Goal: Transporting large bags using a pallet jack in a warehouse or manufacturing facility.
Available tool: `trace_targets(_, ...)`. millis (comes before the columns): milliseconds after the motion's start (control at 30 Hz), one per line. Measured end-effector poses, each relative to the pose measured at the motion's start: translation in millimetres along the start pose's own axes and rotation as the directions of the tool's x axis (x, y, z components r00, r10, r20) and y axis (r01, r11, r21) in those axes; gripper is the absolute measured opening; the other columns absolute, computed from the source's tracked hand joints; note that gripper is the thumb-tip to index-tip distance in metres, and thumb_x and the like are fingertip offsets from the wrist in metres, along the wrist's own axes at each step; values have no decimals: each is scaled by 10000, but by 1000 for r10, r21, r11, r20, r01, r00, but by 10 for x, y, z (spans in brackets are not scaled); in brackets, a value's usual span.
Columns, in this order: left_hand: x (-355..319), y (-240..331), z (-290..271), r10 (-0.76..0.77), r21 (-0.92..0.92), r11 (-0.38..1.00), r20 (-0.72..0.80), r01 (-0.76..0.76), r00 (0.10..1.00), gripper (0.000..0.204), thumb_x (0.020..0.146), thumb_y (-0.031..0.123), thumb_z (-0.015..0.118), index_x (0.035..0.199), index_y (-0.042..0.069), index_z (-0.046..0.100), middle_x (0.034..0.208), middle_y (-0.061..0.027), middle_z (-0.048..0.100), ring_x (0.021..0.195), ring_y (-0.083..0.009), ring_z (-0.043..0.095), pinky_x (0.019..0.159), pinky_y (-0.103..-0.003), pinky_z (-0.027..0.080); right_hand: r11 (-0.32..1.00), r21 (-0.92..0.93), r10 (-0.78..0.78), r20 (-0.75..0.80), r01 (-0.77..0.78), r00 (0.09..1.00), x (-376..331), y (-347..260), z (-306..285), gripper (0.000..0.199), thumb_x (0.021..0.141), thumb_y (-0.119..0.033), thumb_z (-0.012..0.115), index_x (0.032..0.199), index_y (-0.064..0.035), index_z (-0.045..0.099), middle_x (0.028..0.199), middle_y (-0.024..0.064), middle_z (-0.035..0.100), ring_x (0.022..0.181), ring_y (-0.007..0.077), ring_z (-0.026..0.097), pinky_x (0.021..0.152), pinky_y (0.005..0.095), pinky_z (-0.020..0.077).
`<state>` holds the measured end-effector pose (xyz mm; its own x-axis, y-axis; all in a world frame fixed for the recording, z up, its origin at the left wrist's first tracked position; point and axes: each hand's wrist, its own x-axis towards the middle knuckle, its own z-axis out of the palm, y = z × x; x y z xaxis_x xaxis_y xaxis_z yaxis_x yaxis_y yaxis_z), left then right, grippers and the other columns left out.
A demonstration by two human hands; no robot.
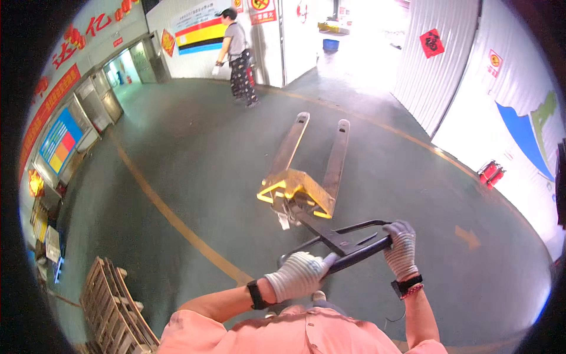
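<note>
A yellow pallet jack [300, 187] stands on the floor ahead of me, its two worn forks [289, 147] pointing away and carrying nothing. Its black loop handle [359, 255] is tilted toward my body. My left hand [299, 276], in a striped work glove, is closed on the handle's left side. Around the right end of the same grip bar, my gloved right hand [402, 248] is wrapped. Dark bands circle both wrists.
A person [236, 56] stands by the far wall, left of the bright doorway [354, 65]. Wooden pallets [115, 307] stand at the near left. Red fire extinguishers [490, 173] sit by the right wall. Yellow lines [171, 215] mark the grey-green floor.
</note>
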<state>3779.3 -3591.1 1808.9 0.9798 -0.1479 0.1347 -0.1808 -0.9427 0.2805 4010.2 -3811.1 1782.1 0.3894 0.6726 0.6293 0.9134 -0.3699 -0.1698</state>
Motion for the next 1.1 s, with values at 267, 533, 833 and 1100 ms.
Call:
trace_targets(267,-256,60,-540,60,312,943,-492,112,869,419,856,209,678,1233,74,553,692,-41,523,575,-198,556,508,-367,408,977,-168,73,-328,-134,942,547,-182,-83,525,620,76,660,1097,-133,597,1024,103,631,1028,343,596,921,473,470)
trace_targets(533,-256,-466,-1012,169,266,964,-569,-14,805,362,826,182,666,1164,78,594,709,-56,544,593,-246,566,522,-404,416,944,-250,149,-253,-214,956,1124,-410,-198,472,639,-1,739,1082,-131,638,1001,102,660,968,331,630,875,441,501)
trace_targets(833,-762,383,-1254,240,217,962,-396,-163,887,365,820,196,683,1173,129,618,663,7,541,523,-209,563,465,-351,421,945,-328,-133,-334,17,933,-220,-766,-1479,378,723,12,646,1073,-121,589,932,68,603,857,279,600,754,422,483)
trace_targets(1100,-912,211,-1469,496,424,838,-333,-342,802,328,789,256,704,1094,146,649,664,49,533,484,-117,539,423,-294,401,897,-416,33,-276,-151,961,-904,-1810,-1934,347,727,-96,658,1064,-106,576,925,74,576,819,289,571,728,431,452)
